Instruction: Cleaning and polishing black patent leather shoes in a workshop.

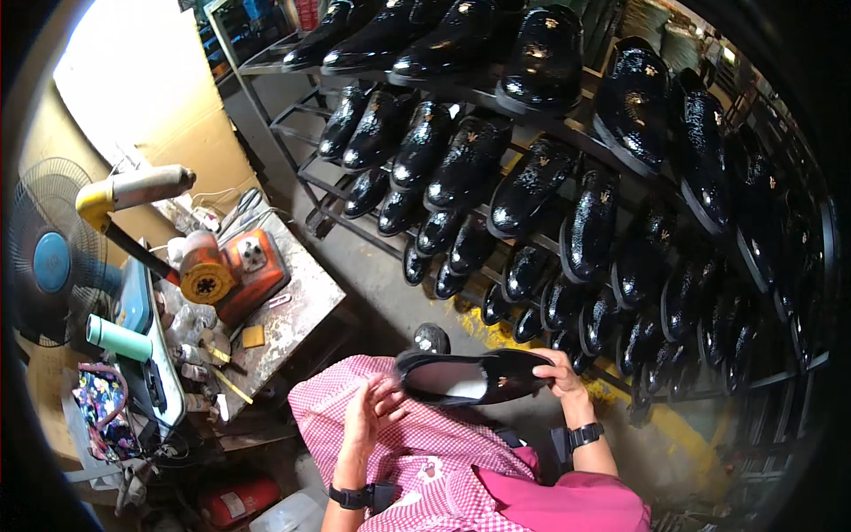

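A glossy black loafer [474, 376] with a small gold ornament lies sideways over my lap, its pale insole facing me. My right hand [560, 372] grips the toe end of this shoe. My left hand [372, 403] rests at the heel end, fingers curled against the heel and the pink checked cloth [425, 443] on my lap. Both wrists wear black bands.
A metal rack [567, 133] ahead holds several rows of shiny black shoes [532, 182]. To my left stands a worn workbench [292, 319] with an orange heat tool [235, 270], a yellow-handled device [133, 191], a green tube and small tools. A fan [49, 257] sits far left.
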Tool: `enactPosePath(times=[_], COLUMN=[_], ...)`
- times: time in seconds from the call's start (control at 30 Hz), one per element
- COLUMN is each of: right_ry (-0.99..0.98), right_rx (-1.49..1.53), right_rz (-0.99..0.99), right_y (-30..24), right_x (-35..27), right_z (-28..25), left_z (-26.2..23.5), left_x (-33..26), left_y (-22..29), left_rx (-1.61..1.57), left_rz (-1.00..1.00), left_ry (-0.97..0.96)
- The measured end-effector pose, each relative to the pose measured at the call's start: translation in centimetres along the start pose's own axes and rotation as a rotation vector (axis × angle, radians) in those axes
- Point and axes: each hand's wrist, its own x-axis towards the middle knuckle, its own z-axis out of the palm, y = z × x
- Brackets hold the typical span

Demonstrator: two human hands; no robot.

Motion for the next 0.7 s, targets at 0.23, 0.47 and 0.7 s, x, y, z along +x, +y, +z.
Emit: enactPosePath(times=[0.23, 0.47, 0.7], right_ry=[0.446, 0.947, 1.157], right_rx=[0.310, 0.564, 0.866], right_rz=[0.047, 0.157, 0.032], right_y=[9.3, 16.8, 23.7], right_x=[-9.3, -17.3, -20.4], right_z=[-13.5, -16.6, -19.3], left_z=[4.2, 5.9, 7.8], left_x=[3.7, 6.1, 6.2], left_y=[-3.2, -5.8, -8.5], left_rx=[0.352, 0.785, 1.313], left_rz=[0.004, 0.283, 0.484], left_ry=[-0.017, -0.091, -0.054])
